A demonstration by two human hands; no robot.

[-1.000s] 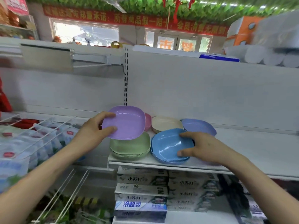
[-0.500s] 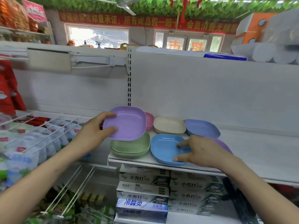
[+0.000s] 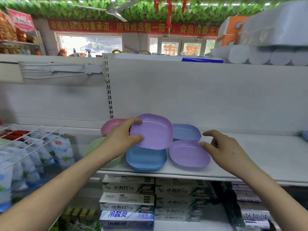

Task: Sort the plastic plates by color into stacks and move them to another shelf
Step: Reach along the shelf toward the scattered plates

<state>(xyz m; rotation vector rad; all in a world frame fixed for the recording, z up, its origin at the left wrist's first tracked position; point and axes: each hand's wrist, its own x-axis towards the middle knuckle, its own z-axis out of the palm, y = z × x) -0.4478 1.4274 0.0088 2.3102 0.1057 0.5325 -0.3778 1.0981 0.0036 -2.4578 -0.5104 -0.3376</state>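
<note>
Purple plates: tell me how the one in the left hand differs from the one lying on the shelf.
The held purple plate is gripped at its rim by the left hand, up in the air; the shelf purple plate lies on the shelf, ungripped. The held purple plate tilts and hangs over the blue stack; the shelf purple plate lies flat beside that stack. Both are lilac, shallow and rounded-square.
</note>
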